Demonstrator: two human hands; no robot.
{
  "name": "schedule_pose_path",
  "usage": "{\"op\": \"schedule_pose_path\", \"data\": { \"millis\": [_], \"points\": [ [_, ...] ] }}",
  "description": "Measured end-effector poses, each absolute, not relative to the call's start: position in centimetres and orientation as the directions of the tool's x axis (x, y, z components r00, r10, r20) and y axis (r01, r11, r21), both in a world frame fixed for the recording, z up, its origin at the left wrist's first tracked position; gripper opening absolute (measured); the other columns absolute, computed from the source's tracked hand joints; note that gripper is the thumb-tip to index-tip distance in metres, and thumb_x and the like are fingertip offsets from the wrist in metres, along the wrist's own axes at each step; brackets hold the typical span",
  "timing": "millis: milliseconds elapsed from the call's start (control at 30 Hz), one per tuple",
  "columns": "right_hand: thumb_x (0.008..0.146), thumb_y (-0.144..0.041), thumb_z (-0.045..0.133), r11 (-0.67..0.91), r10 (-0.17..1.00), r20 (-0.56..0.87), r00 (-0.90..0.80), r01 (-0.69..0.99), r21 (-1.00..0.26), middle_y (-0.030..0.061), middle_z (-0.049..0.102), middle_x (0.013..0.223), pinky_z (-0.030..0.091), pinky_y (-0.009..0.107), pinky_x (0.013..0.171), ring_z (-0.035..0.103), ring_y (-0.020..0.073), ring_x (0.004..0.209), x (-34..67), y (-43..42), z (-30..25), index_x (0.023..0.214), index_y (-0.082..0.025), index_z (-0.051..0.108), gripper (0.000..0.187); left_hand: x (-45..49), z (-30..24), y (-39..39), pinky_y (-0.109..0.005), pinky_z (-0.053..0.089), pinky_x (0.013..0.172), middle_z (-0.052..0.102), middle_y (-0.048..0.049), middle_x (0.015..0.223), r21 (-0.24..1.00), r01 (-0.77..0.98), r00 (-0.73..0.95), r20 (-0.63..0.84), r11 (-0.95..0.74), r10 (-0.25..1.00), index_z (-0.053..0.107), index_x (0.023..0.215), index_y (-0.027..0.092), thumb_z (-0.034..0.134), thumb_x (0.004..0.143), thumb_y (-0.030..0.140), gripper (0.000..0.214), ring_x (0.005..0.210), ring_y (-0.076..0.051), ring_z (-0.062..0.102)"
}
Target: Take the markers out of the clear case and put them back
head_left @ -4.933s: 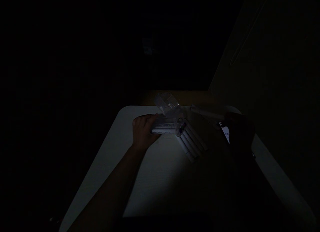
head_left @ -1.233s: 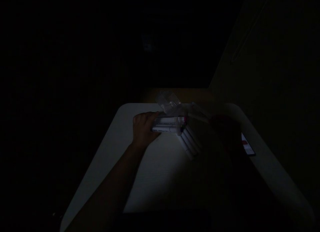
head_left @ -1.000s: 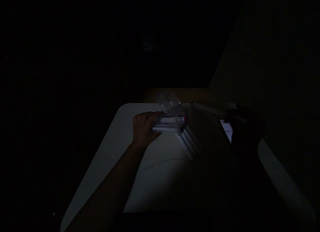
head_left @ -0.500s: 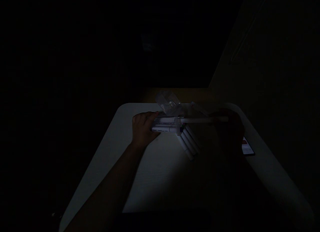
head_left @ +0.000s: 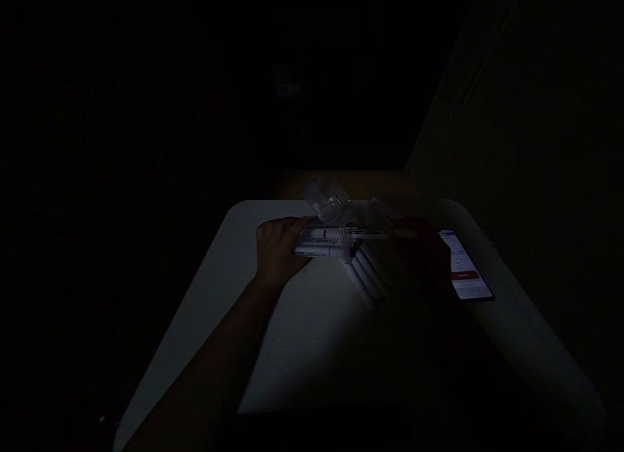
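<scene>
Clear plastic case (head_left: 336, 242) on the table (head_left: 302, 348) was gripped by the left hand (head_left: 275, 253), packed markers (head_left: 316, 249) seemingly inside, one marker (head_left: 370, 231) pinched at its mouth by the shadowed right hand (head_left: 420, 249), loose markers (head_left: 368, 279) judged left beside it.

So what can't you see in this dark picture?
All in the head view:
1. Right hand: lost in shadow, so its grip on the marker cannot be told.
2. Phone: the screen's words are too small and dim.
3. Pens inside the case that the left hand holds: colours dulled by the dark.
4. Room past the table: black, unlit.
</scene>
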State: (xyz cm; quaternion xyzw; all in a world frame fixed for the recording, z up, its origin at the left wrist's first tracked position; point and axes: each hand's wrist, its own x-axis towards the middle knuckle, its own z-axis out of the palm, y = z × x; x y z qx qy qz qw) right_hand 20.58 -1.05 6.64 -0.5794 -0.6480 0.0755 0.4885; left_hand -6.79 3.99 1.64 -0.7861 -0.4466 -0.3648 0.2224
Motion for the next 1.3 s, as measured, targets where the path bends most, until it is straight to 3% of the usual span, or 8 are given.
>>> {"op": "schedule_pose_path", "data": {
  "millis": [433,833,1300],
  "points": [
    [0.078,-0.027,0.047,0.37,0.861,0.504,0.061,0.604,-0.706,0.005,0.064,0.091,0.048,0.028,0.075,0.06,0.0153,0.087,19.1,-0.9,6.9,0.086,-0.02,0.059,0.016,-6.7,1.8,4.0,-0.038,0.033,0.082,0.058,-0.0089,0.107,-0.024,0.856,0.341,0.776,-0.516,0.53,0.045,0.125,0.024,0.059,0.07,0.052,0.063,0.096,-0.024,0.05],
    [0.085,-0.021,0.037,0.493,0.83,0.544,-0.126,0.623,-0.607,0.0061,0.062,0.11,0.044,0.029,0.092,0.056,0.0146,0.104,18.5,-0.5,5.6,0.107,-0.02,0.059,0.031,-6.7,1.8,3.9,-0.038,0.033,0.083,0.058,-0.0091,0.108,-0.015,0.858,0.338,0.769,-0.514,0.542,0.046,0.124,0.023,0.061,0.068,0.051,0.064,0.097,-0.025,0.05],
    [0.087,-0.024,0.039,0.464,0.833,0.546,-0.086,0.644,-0.608,0.0071,0.062,0.11,0.046,0.029,0.09,0.057,0.015,0.103,17.6,-0.6,5.7,0.108,-0.019,0.059,0.029,-6.7,1.8,4.0,-0.039,0.032,0.084,0.058,-0.0094,0.108,-0.004,0.847,0.342,0.77,-0.532,0.539,0.046,0.125,0.023,0.057,0.071,0.054,0.063,0.098,-0.025,0.049]
  ]
}}
